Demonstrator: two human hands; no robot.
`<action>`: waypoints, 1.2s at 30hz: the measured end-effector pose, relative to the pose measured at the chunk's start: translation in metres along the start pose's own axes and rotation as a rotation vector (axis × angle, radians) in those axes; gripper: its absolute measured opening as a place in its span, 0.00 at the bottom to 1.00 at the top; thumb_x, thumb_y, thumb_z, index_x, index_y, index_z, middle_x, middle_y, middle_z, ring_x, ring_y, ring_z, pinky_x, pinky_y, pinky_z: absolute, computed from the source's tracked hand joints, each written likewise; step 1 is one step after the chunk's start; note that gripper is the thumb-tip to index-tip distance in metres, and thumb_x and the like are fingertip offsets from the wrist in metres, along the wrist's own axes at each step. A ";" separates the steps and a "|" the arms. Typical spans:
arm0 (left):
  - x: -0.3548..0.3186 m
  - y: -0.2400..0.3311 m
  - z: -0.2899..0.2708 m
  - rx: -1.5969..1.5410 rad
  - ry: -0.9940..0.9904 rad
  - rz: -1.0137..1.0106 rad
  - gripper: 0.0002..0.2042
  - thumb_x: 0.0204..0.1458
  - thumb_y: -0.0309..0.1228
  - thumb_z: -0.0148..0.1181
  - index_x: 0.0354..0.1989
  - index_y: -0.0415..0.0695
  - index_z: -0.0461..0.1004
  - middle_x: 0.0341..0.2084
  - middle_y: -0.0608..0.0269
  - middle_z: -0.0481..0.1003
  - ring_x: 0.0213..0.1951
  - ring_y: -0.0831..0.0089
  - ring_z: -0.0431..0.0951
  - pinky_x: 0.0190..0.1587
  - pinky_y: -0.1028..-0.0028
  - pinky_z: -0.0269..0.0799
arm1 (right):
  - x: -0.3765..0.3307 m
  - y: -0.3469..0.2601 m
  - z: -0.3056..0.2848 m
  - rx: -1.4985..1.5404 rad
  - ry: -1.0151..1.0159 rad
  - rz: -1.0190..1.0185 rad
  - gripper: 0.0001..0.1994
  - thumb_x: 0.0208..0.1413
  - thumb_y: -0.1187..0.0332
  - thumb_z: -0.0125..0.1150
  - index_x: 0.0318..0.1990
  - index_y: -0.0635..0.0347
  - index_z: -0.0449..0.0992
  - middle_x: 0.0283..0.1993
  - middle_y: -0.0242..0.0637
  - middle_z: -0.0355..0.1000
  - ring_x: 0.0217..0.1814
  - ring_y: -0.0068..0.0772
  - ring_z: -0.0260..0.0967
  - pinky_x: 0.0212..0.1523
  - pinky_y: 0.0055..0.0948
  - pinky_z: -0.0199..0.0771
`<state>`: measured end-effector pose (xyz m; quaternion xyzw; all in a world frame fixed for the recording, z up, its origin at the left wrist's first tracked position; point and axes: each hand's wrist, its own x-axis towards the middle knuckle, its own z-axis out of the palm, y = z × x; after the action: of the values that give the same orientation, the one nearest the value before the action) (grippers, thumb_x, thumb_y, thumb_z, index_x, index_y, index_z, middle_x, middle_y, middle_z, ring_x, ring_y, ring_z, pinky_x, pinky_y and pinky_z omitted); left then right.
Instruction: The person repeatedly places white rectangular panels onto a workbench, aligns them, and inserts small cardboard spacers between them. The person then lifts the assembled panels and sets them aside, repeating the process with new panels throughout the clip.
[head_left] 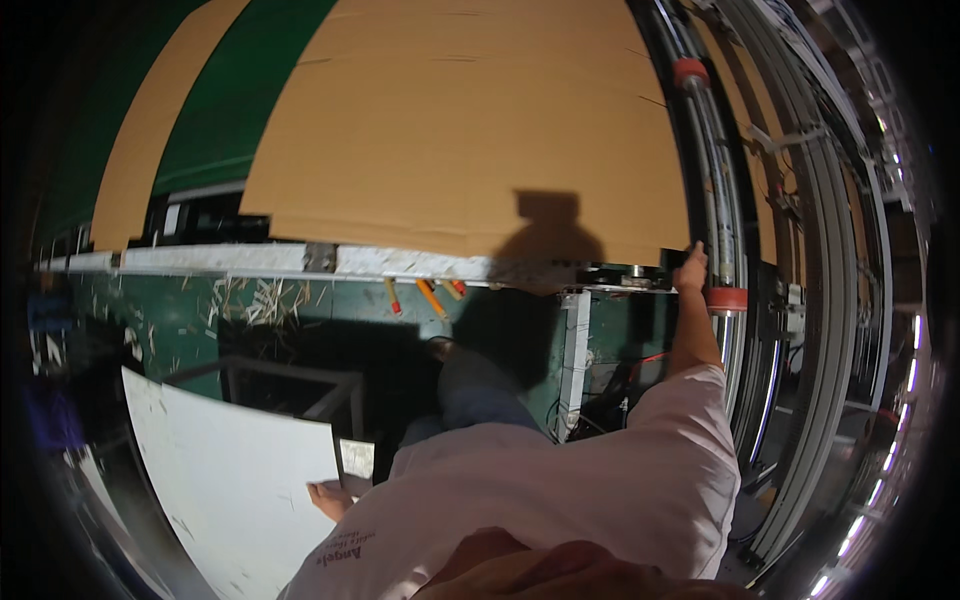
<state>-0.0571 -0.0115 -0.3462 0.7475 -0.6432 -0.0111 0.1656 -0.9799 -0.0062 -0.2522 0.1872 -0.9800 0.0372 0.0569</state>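
Observation:
A large brown cardboard sheet (480, 120) lies on the machine bed in front of me, with a few short slits in it. My right hand (692, 270) is at its near right corner, against the black bar beside the roller shaft; its fingers are small and partly hidden, so I cannot tell whether they grip the sheet or the bar. Low on the left, my left hand (330, 498) rests at the edge of a white board (230, 450), fingers laid out on its surface, holding nothing visible. A narrower cardboard strip (165, 120) lies farther left on the green bed.
A metal shaft with red collars (727, 299) runs along the right, beside long rails (835, 300). Below the bed's pale front beam (400, 262) are orange and red-tipped handles (430, 298). Cardboard scraps (265, 300) litter the green surface. A grey metal frame (300, 370) stands beside the board.

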 end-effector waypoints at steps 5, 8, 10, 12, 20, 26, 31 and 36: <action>0.027 0.080 -0.046 0.008 -0.256 0.017 0.17 0.45 0.26 0.50 0.44 0.29 0.72 0.46 0.36 0.69 0.48 0.40 0.68 0.54 0.58 0.64 | 0.007 -0.068 -0.028 0.501 0.260 -0.275 0.25 0.46 0.80 0.53 0.54 0.52 0.72 0.47 0.50 0.72 0.52 0.52 0.68 0.54 0.41 0.68; 0.037 0.101 -0.034 0.036 -0.257 0.024 0.18 0.45 0.25 0.50 0.45 0.29 0.71 0.47 0.36 0.68 0.50 0.40 0.67 0.55 0.58 0.63 | 0.001 -0.101 -0.074 0.608 0.392 -0.405 0.18 0.40 0.82 0.56 0.41 0.53 0.78 0.34 0.45 0.72 0.42 0.51 0.70 0.45 0.42 0.69; 0.038 0.109 -0.031 0.046 -0.261 0.025 0.19 0.45 0.25 0.50 0.46 0.29 0.70 0.48 0.36 0.68 0.51 0.41 0.66 0.56 0.58 0.63 | -0.019 -0.146 -0.136 0.652 0.517 -0.667 0.15 0.36 0.78 0.65 0.37 0.54 0.78 0.43 0.40 0.71 0.50 0.48 0.67 0.52 0.42 0.66; 0.042 0.112 -0.028 0.047 -0.265 0.039 0.19 0.45 0.25 0.50 0.47 0.29 0.70 0.49 0.36 0.67 0.52 0.41 0.66 0.57 0.58 0.62 | -0.037 -0.187 -0.180 0.727 0.445 -1.071 0.16 0.33 0.73 0.67 0.36 0.57 0.76 0.50 0.41 0.71 0.57 0.46 0.64 0.55 0.38 0.65; 0.026 0.088 -0.045 -0.002 -0.284 -0.025 0.21 0.46 0.24 0.51 0.51 0.30 0.67 0.53 0.37 0.65 0.56 0.43 0.64 0.60 0.57 0.59 | -0.178 -0.282 -0.315 1.300 0.595 -1.043 0.09 0.52 0.70 0.63 0.36 0.65 0.72 0.29 0.32 0.71 0.31 0.22 0.66 0.31 0.24 0.65; 0.008 0.076 -0.059 0.098 -0.218 -0.132 0.22 0.45 0.22 0.50 0.51 0.25 0.66 0.57 0.34 0.62 0.59 0.42 0.61 0.64 0.57 0.56 | -0.123 -0.355 -0.131 1.405 -0.127 -0.341 0.15 0.55 0.59 0.62 0.35 0.65 0.74 0.24 0.31 0.68 0.26 0.21 0.57 0.29 0.28 0.63; -0.001 0.057 -0.040 0.184 -0.103 -0.184 0.18 0.50 0.25 0.49 0.49 0.27 0.68 0.55 0.37 0.65 0.58 0.45 0.64 0.62 0.58 0.59 | -0.195 -0.416 -0.025 1.386 -1.209 0.182 0.27 0.55 0.50 0.61 0.50 0.67 0.69 0.46 0.47 0.74 0.42 0.41 0.75 0.40 0.43 0.76; -0.014 0.050 -0.033 0.143 -0.061 -0.226 0.22 0.46 0.24 0.52 0.52 0.31 0.67 0.58 0.40 0.64 0.60 0.47 0.63 0.61 0.59 0.60 | -0.250 -0.500 -0.050 1.579 -1.831 -0.276 0.14 0.58 0.65 0.54 0.43 0.68 0.72 0.35 0.45 0.76 0.32 0.39 0.76 0.32 0.36 0.79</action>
<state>-0.0999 0.0035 -0.3045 0.8244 -0.5588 -0.0063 0.0899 -0.5590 -0.3744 -0.2082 0.2301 -0.3374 0.4712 -0.7818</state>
